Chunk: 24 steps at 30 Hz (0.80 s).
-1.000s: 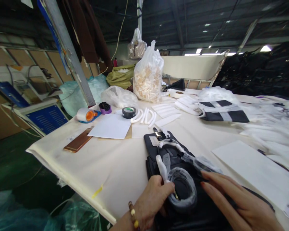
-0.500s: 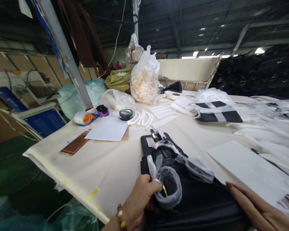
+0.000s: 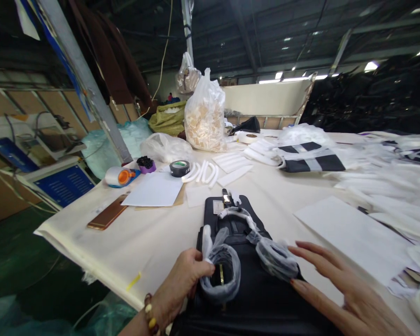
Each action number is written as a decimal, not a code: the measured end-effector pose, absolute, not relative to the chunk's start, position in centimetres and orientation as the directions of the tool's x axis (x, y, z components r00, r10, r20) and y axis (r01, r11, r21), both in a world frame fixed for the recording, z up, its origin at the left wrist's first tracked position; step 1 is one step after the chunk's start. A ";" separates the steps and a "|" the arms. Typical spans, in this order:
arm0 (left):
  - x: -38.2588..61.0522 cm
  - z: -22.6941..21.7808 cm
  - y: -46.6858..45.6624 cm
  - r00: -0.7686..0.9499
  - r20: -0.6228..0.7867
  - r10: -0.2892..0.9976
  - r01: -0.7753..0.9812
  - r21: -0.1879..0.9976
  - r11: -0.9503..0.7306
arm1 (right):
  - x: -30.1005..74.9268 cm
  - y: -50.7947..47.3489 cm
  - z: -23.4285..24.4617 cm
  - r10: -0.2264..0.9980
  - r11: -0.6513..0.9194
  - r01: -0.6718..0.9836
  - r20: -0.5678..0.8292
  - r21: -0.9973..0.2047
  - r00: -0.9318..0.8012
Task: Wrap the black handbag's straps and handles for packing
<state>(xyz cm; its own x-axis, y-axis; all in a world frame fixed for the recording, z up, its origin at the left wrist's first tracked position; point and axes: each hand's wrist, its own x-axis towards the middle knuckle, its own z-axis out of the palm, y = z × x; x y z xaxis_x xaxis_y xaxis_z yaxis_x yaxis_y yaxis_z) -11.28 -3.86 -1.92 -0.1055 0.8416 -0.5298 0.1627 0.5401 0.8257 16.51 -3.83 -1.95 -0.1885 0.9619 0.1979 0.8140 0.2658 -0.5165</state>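
Observation:
A black bag (image 3: 262, 303) lies on the table in front of me, its far end pointing away. Two coiled straps wrapped in clear film rest on it: the left coil (image 3: 235, 275) and the right coil (image 3: 278, 259). With thumb and fingers, my left hand (image 3: 182, 282) pinches the left coil at the bag's left edge; a beaded bracelet circles that wrist. My right hand (image 3: 343, 284) is open, fingers apart, its fingertips close against the right coil and the bag's right edge. A film-wrapped handle (image 3: 240, 213) and a buckle (image 3: 226, 199) show near the bag's far end.
On the left lie a brown phone (image 3: 107, 213), white sheets (image 3: 153, 189), black tape (image 3: 179, 168) and a tape dispenser (image 3: 119, 176). A full plastic bag (image 3: 206, 116) stands behind. At right are a white sheet (image 3: 350, 233) and a wrapped black piece (image 3: 311, 158).
The bag has shifted left and turned straighter. My left hand has moved left with it. My right hand has come up and inward, from the bag's lower right edge to the right coil.

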 end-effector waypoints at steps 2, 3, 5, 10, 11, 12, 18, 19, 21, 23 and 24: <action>-11.3 -2.2 -3.9 -0.118 -0.526 0.842 0.170 0.825 0.539 | 15.5 -3.0 -1.1 0.967 0.241 0.815 0.057 -0.526 -0.249; -11.4 -2.3 -3.9 -0.127 -0.519 0.845 0.170 0.828 0.534 | 15.0 -2.7 -0.7 0.957 0.231 0.812 -0.025 -0.536 -0.289; -11.6 -2.6 -4.0 -0.138 -0.493 0.859 0.175 0.842 0.511 | 14.2 -2.4 -0.2 0.913 0.236 0.798 -0.155 -0.554 -0.378; -12.1 -3.4 -3.9 -0.156 -0.431 0.889 0.154 0.878 0.453 | 13.6 -2.5 0.0 0.875 0.247 0.778 -0.212 -0.578 -0.436; -12.2 -3.7 -3.8 -0.151 -0.429 0.891 0.149 0.881 0.449 | 13.8 -2.5 -0.1 0.881 0.247 0.781 -0.203 -0.574 -0.427; -12.3 -4.0 -3.7 -0.145 -0.429 0.892 0.156 0.880 0.449 | 13.9 -2.6 -0.2 0.889 0.243 0.783 -0.191 -0.573 -0.416; -12.4 -4.9 -3.6 -0.151 -0.480 0.864 0.284 0.816 0.503 | 16.1 -2.7 -0.4 0.995 0.047 0.725 -0.035 -0.687 -0.097; -12.4 -4.8 -3.6 -0.135 -0.484 0.865 0.286 0.816 0.502 | 16.3 -2.7 -0.3 0.999 -0.008 0.701 -0.043 -0.713 -0.032; -12.4 -4.7 -3.6 -0.118 -0.480 0.869 0.287 0.822 0.493 | 16.4 -2.6 -0.2 0.993 -0.113 0.657 -0.114 -0.745 0.041; -12.4 -4.7 -3.6 -0.132 -0.465 0.876 0.304 0.822 0.482 | 16.2 -2.4 -0.2 0.975 -0.191 0.625 -0.218 -0.757 0.035; -12.4 -4.7 -3.5 -0.140 -0.456 0.879 0.314 0.821 0.476 | 15.9 -2.2 -0.3 0.965 -0.220 0.605 -0.262 -0.765 0.019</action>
<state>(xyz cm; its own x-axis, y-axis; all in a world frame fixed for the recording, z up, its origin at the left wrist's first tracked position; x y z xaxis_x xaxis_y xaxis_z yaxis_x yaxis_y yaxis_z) -12.44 -3.51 -4.70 -0.1396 0.8790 -0.4559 0.3142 0.4759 0.8215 15.94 -2.19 -0.32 0.0190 0.9649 -0.2618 0.6048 -0.2197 -0.7655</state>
